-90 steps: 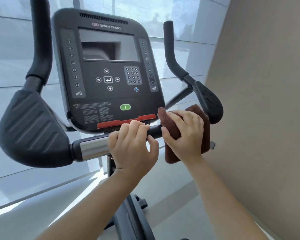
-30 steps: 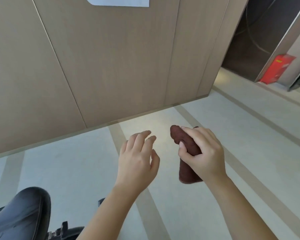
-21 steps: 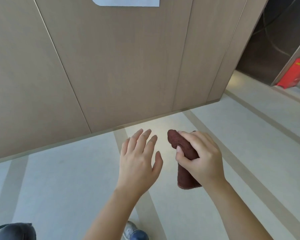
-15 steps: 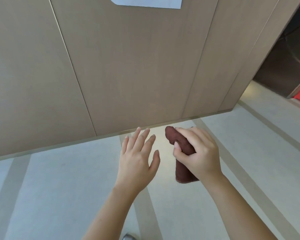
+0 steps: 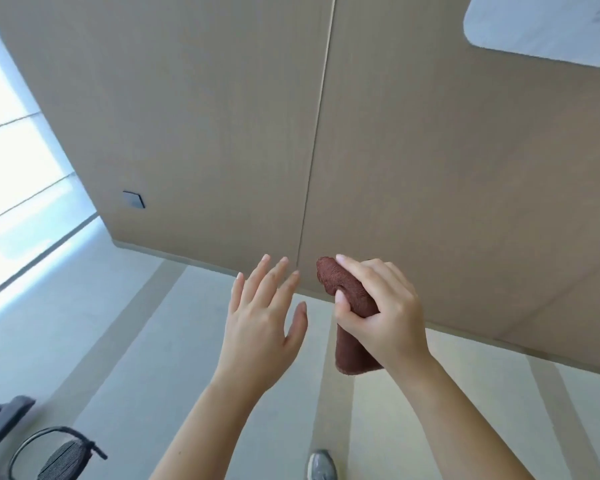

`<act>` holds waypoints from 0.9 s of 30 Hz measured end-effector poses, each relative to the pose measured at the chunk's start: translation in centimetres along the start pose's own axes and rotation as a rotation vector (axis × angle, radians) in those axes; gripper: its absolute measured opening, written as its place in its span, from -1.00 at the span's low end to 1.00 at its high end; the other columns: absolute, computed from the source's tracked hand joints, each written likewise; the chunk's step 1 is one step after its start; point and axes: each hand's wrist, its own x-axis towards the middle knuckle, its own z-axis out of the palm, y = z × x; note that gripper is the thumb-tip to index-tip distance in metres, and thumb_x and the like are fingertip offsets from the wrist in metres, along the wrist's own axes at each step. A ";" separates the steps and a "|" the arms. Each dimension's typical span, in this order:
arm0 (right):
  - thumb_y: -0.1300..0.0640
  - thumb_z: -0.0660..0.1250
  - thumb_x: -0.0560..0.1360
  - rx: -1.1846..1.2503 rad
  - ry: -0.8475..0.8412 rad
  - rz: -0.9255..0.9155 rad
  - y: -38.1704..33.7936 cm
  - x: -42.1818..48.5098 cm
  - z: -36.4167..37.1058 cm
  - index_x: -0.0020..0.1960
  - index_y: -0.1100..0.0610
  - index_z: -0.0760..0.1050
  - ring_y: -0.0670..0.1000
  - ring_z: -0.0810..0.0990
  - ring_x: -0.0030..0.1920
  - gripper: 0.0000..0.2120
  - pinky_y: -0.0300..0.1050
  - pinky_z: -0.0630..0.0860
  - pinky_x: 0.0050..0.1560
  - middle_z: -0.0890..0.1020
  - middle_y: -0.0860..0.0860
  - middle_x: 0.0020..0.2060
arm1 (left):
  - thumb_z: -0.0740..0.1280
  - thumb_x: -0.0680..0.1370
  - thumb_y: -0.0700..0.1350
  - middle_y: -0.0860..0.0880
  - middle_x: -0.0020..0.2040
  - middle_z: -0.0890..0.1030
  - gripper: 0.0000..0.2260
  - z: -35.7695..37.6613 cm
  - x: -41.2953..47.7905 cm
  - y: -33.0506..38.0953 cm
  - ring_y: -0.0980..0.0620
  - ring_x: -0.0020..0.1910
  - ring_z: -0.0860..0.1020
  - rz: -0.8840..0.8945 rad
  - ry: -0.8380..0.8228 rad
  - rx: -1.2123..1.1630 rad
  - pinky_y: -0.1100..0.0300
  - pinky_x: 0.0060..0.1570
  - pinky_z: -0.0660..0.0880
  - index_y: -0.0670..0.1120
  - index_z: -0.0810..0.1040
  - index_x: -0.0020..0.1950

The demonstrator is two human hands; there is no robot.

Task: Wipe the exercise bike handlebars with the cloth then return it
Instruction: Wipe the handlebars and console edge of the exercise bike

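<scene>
My right hand (image 5: 381,310) grips a folded dark red-brown cloth (image 5: 352,351), which sticks out above my fingers and hangs below my palm. My left hand (image 5: 262,323) is held beside it, a little to the left, with fingers straight and spread, holding nothing and not touching the cloth. Both hands are raised in front of a beige panelled wall (image 5: 222,133). The exercise bike's handlebars and console are out of view; only a black pedal with its strap (image 5: 58,457) shows at the bottom left.
The wall meets a pale striped floor (image 5: 118,341) just beyond my hands. A bright window (image 5: 11,161) lies to the left. A small grey wall plate (image 5: 133,199) sits low on the wall. A white sheet (image 5: 548,26) hangs top right. My shoe (image 5: 321,465) shows below.
Three seconds ago both hands were on the bike's handlebar with the cloth. The view has since swung away, now leftward along the wall; the window and pedal have come into view. My grip is unchanged.
</scene>
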 end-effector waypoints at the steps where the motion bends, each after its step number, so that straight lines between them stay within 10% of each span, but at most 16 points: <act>1: 0.12 0.28 0.39 0.035 -0.006 -0.021 0.3 1.1 1.3 0.10 0.17 0.58 0.10 0.52 -0.24 -0.69 0.04 0.53 -0.18 0.59 0.05 -0.25 | 0.11 0.51 -0.02 -0.14 0.26 0.52 -0.61 -0.1 0.9 -0.9 -0.18 0.35 0.35 -0.027 0.020 0.022 -0.13 0.31 0.12 -0.20 0.54 0.19; 13: 0.10 0.27 0.41 0.466 -0.071 -0.312 3.8 18.8 17.0 0.12 0.15 0.56 0.08 0.53 -0.20 -0.68 0.02 0.53 -0.14 0.60 0.06 -0.20 | 0.09 0.53 -0.02 -0.13 0.29 0.49 -0.60 -2.0 13.2 -9.8 -0.17 0.37 0.33 -0.363 0.252 0.373 -0.17 0.33 0.19 -0.19 0.53 0.22; 27: 0.12 0.27 0.37 0.937 -0.240 -0.541 -9.7 23.6 28.5 0.07 0.17 0.58 0.06 0.53 -0.21 -0.69 0.02 0.54 -0.16 0.62 0.05 -0.22 | 0.11 0.52 -0.05 -0.14 0.28 0.50 -0.62 -10.9 9.0 -17.7 -0.16 0.37 0.32 -0.731 0.505 0.681 -0.14 0.33 0.14 -0.19 0.53 0.20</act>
